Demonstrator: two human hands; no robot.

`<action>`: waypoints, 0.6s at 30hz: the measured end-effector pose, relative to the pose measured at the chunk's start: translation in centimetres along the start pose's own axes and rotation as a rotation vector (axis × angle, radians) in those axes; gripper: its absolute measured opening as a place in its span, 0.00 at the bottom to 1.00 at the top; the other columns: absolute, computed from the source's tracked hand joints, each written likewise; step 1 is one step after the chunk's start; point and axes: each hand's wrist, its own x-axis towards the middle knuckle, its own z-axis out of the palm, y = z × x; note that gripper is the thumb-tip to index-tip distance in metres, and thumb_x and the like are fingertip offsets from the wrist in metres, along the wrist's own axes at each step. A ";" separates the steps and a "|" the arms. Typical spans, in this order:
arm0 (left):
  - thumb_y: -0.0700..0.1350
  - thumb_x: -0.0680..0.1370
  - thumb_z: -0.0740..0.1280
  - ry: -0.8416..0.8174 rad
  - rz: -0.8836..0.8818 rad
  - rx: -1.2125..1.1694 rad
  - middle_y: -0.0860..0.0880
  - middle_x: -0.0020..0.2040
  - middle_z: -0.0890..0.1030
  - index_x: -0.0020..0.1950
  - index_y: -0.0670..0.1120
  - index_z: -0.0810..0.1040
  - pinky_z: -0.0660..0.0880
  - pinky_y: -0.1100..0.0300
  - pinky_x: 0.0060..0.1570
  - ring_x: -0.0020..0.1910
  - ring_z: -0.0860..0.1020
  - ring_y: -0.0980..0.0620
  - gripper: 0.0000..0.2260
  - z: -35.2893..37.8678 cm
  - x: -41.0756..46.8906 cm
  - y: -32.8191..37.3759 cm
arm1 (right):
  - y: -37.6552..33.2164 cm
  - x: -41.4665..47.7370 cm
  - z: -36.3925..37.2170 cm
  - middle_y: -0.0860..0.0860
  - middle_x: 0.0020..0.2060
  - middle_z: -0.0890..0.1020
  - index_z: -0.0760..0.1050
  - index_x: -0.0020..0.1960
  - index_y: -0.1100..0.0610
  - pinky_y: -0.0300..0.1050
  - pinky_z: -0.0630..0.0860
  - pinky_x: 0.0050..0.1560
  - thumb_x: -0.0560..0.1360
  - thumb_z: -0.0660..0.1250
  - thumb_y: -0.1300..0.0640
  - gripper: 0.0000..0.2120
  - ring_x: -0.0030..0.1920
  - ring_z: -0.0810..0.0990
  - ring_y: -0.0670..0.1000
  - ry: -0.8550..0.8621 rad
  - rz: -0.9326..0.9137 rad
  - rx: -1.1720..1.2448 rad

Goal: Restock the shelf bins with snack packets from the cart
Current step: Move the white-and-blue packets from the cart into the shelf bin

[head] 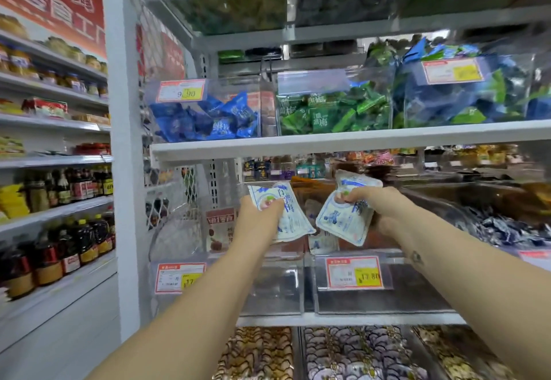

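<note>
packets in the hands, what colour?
White packets with blue print, one in each hand; head view, the only one, shows it.

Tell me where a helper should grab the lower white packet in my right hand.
On the packet, probably the free lower-left edge, pinched face and back, coming from the left. It is flat and tilted, and the right hand covers its upper right.
</note>
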 end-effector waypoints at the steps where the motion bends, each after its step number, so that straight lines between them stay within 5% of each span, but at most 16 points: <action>1: 0.47 0.80 0.66 -0.005 -0.002 -0.010 0.47 0.52 0.82 0.58 0.48 0.73 0.74 0.59 0.40 0.45 0.81 0.52 0.08 0.4 0.6 -0.2 | 0.1 0.7 0.1 0.63 0.48 0.85 0.77 0.57 0.68 0.56 0.83 0.47 0.55 0.83 0.65 0.32 0.45 0.86 0.60 0.018 -0.018 -0.095; 4: 0.49 0.79 0.68 -0.008 0.022 -0.021 0.49 0.51 0.83 0.53 0.52 0.74 0.79 0.53 0.48 0.48 0.83 0.50 0.06 1.1 2.5 -0.5 | 0.6 2.6 0.7 0.59 0.46 0.83 0.77 0.55 0.67 0.38 0.77 0.35 0.55 0.86 0.60 0.32 0.43 0.82 0.54 0.005 -0.079 -0.425; 6: 0.53 0.76 0.70 -0.017 0.024 -0.025 0.49 0.53 0.83 0.55 0.52 0.75 0.79 0.47 0.55 0.50 0.83 0.48 0.11 1.0 3.6 -0.5 | 0.9 3.9 1.4 0.57 0.49 0.84 0.78 0.55 0.64 0.41 0.79 0.41 0.51 0.87 0.54 0.38 0.47 0.82 0.52 -0.076 -0.124 -0.670; 8: 0.54 0.75 0.70 -0.024 0.020 -0.049 0.50 0.55 0.82 0.59 0.50 0.74 0.78 0.51 0.51 0.51 0.82 0.50 0.16 0.8 4.4 -0.3 | 1.3 4.7 2.0 0.55 0.50 0.85 0.79 0.53 0.61 0.46 0.82 0.48 0.50 0.87 0.50 0.36 0.48 0.83 0.52 -0.128 -0.194 -0.855; 12: 0.50 0.78 0.68 -0.027 0.036 -0.044 0.49 0.65 0.74 0.72 0.44 0.66 0.68 0.55 0.51 0.57 0.74 0.51 0.24 0.6 5.6 -0.5 | 1.6 5.1 2.4 0.51 0.61 0.77 0.68 0.70 0.53 0.49 0.77 0.60 0.60 0.84 0.54 0.43 0.59 0.78 0.54 -0.214 -0.311 -0.964; 18: 0.54 0.78 0.68 -0.046 0.017 -0.021 0.46 0.76 0.66 0.79 0.43 0.59 0.67 0.48 0.65 0.70 0.68 0.46 0.34 0.7 6.1 -1.2 | 3.3 6.7 2.1 0.53 0.58 0.79 0.71 0.65 0.55 0.50 0.78 0.58 0.58 0.84 0.48 0.40 0.55 0.79 0.52 -0.268 -0.253 -1.243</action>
